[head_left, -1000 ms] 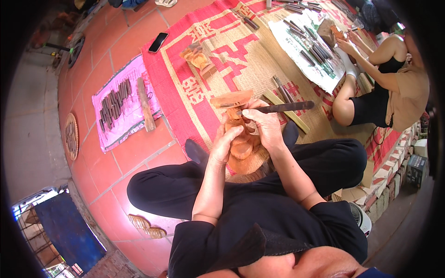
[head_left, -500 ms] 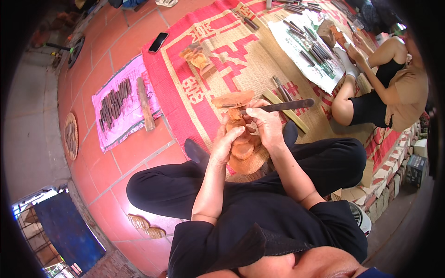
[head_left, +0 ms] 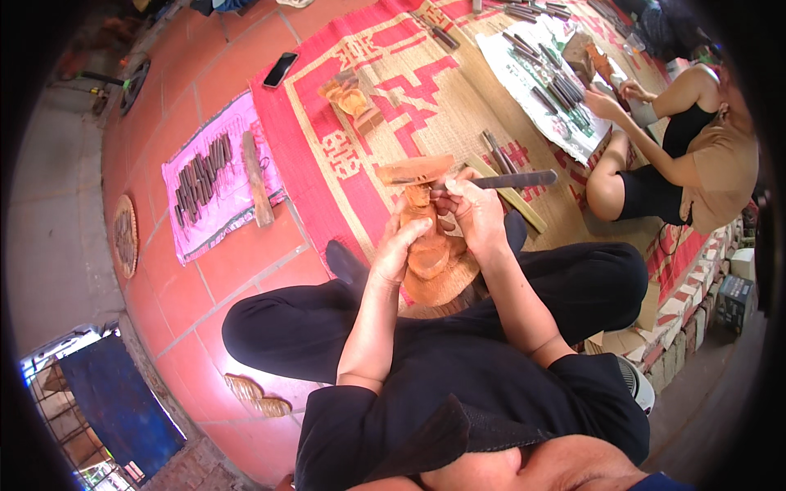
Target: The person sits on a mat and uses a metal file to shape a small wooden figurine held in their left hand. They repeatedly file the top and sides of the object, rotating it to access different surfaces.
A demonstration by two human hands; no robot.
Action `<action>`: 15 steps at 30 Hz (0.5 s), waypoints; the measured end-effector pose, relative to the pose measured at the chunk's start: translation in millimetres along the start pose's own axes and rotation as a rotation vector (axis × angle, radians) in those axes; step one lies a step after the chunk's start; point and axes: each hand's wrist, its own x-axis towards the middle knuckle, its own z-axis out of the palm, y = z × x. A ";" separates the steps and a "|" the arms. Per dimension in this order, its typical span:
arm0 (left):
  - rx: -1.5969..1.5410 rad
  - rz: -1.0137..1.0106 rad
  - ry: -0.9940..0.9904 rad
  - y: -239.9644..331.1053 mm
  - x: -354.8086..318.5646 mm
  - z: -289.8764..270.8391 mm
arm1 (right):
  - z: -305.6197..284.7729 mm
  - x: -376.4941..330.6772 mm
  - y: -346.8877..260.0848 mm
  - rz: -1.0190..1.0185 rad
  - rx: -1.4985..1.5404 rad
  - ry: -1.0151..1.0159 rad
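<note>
Between my crossed legs stands a carved wooden figure (head_left: 431, 255) in orange-brown wood, with a broad flat piece at its top like a hat brim. My left hand (head_left: 403, 244) is wrapped round the figure's side, the thumb lying across its front. A carving chisel with a long dark handle (head_left: 517, 179) is gripped in my right hand (head_left: 476, 211). Its handle points off to the right, and its working end meets the figure just below the brim. The fingers of my right hand partly hide the blade.
A pink cloth (head_left: 223, 176) at left bears several dark chisels and a wooden stick (head_left: 256, 180). Ahead on the patterned mat are another carving (head_left: 350, 98) and a phone (head_left: 281, 69). At right, a co-worker (head_left: 696, 155) sits by a white sheet (head_left: 512, 69) of tools.
The figure's top has tipped slightly, and my right hand with the chisel has shifted a little. The co-worker's hands and legs have moved.
</note>
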 end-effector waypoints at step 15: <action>-0.070 -0.021 -0.081 2.8 1.2 -1.0 | 14.5 -8.5 -3.6 -0.030 -0.168 0.015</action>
